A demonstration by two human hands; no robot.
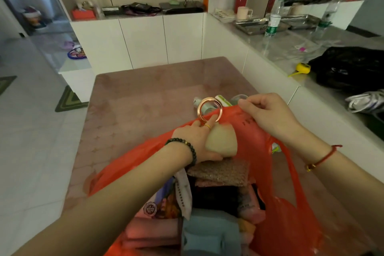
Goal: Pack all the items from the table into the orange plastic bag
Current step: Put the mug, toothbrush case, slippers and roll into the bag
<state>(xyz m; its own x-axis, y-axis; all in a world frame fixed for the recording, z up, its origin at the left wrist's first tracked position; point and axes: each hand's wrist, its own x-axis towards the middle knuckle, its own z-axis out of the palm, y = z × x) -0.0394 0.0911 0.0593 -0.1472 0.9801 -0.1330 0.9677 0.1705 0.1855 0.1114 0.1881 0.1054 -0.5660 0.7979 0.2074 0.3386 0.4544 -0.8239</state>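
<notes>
The orange plastic bag [257, 141] lies open on the pinkish table [145, 100], filled with several folded cloths and a glittery pouch [222, 170]. My left hand [197, 141] reaches into the bag's mouth, gripping a pale cream object [222, 141] with a rose-gold ring [209, 110] hooked on its forefinger. My right hand [268, 114] pinches the bag's far rim and holds it up. Behind the rim, a white tube [202, 105], a green-and-white item [223, 100] and a clear lidded thing [239, 97] rest on the table, partly hidden.
White cabinets wall the table at the back and right. The right counter [291, 56] carries water bottles [273, 18], metal trays, a yellow tape measure [302, 68], a black bag [351, 66] and white shoes [367, 100]. Tiled floor with a green mat [69, 100] lies to the left.
</notes>
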